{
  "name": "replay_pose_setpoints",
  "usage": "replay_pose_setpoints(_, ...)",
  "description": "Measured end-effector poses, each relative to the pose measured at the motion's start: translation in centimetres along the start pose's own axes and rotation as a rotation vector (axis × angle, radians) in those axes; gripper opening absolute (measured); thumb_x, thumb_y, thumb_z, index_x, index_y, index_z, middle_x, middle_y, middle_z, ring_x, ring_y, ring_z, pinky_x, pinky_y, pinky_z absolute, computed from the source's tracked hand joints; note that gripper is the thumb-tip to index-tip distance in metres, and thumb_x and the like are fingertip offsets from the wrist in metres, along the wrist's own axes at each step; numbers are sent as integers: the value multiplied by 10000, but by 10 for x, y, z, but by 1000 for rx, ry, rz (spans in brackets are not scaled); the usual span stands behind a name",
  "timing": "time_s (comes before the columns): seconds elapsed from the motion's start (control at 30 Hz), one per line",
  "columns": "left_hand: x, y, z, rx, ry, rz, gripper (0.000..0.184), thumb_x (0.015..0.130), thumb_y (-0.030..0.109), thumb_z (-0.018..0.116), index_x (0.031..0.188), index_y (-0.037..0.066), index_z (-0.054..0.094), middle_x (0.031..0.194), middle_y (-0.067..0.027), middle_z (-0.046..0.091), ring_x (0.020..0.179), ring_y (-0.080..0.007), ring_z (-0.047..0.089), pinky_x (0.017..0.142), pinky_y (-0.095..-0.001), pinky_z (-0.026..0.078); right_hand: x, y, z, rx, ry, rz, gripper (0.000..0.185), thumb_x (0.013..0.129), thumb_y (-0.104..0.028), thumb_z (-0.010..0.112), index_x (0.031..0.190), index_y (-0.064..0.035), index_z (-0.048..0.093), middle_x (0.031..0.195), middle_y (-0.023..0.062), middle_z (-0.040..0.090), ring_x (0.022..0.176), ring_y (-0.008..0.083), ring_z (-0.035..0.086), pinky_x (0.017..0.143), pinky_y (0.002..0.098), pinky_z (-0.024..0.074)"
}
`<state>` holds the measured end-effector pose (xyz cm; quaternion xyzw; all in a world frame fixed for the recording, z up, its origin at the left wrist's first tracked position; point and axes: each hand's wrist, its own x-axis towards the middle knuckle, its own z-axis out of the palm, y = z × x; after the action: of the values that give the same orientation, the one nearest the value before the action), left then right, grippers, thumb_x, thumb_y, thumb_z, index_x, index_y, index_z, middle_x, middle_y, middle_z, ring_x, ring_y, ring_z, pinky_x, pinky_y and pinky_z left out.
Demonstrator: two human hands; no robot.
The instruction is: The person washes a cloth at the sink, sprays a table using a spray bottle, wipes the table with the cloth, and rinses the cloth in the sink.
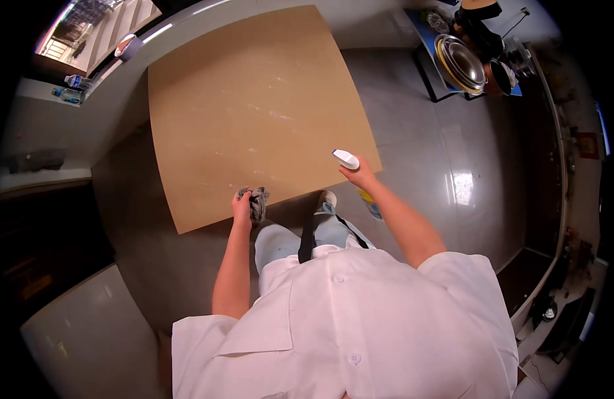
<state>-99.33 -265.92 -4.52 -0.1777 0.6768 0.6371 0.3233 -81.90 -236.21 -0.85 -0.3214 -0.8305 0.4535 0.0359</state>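
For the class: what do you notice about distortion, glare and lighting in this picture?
Head view: strong wide-angle bending, the table's edges bowed and the picture corners black; a bright glare patch on the grey floor; the window bright in places; the spray bottle's white top clear in outline; the far right side dim and soft.

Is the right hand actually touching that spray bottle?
Touching. The head view shows the right hand gripping the spray bottle just below its white top.
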Motion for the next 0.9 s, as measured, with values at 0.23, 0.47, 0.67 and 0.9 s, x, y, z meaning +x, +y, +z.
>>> replay_pose_setpoints(0.23, -29, -38, 58, -6, -23, -26, 259, 785, 90, 531, 1033, 22, 559, 915, -59, 585, 828, -162, 566, 725, -283, 451, -13, 52, -38, 96, 40, 102, 265, 654, -235, 656, 817, -44, 571, 770, 136, 613, 722, 312, 583, 628, 368, 458)
replay_pose_setpoints(0.47, -28, -38, 80, 6, -10, -7, 222, 772, 53, 528, 989, 19, 563, 868, -47, 580, 787, -139, 555, 708, -265, 444, 1, 65, -74, -4, 185, 142, 283, 649, -235, 657, 849, -60, 559, 767, 135, 608, 758, 320, 584, 622, 374, 457)
replay_pose_setpoints(0.67, -10, -25, 96, 25, 7, -45, 217, 766, 58, 533, 978, 19, 563, 864, -47, 579, 775, -141, 557, 694, -265, 449, 45, 47, -103, 213, 249, 80, 266, 667, -209, 642, 865, -47, 570, 774, 119, 621, 727, 252, 604, 610, 346, 454)
replay_pose_setpoints(0.9, 10, 0, 107, -66, -8, -49, 203, 768, 60, 526, 963, 19, 562, 860, -64, 589, 763, -158, 569, 685, -279, 460, 112, 25, -123, 33, 344, 5, 309, 670, -207, 639, 931, -48, 591, 804, 115, 628, 736, 241, 606, 648, 329, 461)
